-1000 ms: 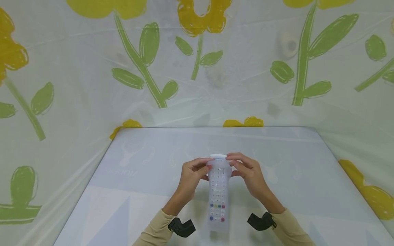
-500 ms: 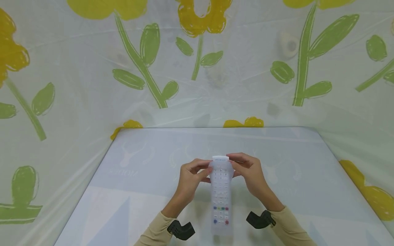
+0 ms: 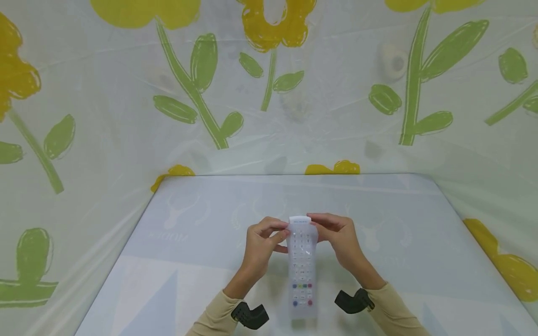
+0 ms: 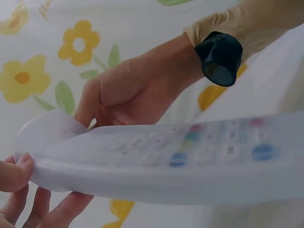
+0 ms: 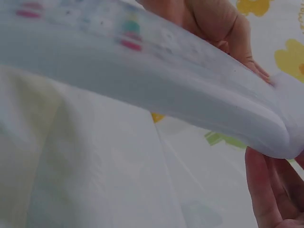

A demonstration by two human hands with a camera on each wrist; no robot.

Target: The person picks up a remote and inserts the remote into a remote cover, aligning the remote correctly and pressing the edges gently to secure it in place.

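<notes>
Both hands hold up a white remote control point(image 3: 302, 268) with rows of small keys and a few coloured buttons. A translucent sleeve-like cover point(image 3: 303, 311) encloses most of it, and the remote's white far end point(image 3: 300, 219) sticks out of the cover's opening. My left hand point(image 3: 258, 245) pinches the left edge of the cover near that opening, thumb on top. At the opposite edge, my right hand point(image 3: 343, 238) pinches with the thumb and lays its index finger along the remote's far end. The left wrist view shows the cover's edge point(image 4: 52, 128) flared near the fingertips.
Below the hands lies a pale table point(image 3: 201, 214) with faint printed patterns. A white curtain point(image 3: 319, 121) with yellow flowers and green leaves hangs behind it and along both sides. Dark wrist cameras point(image 3: 250, 316) are strapped over beige sleeves point(image 3: 216, 312).
The remote in its cover has shifted slightly to the right. My right hand's fingers have moved a little lower and now lie closer along its far end. The left hand keeps its pinch.
</notes>
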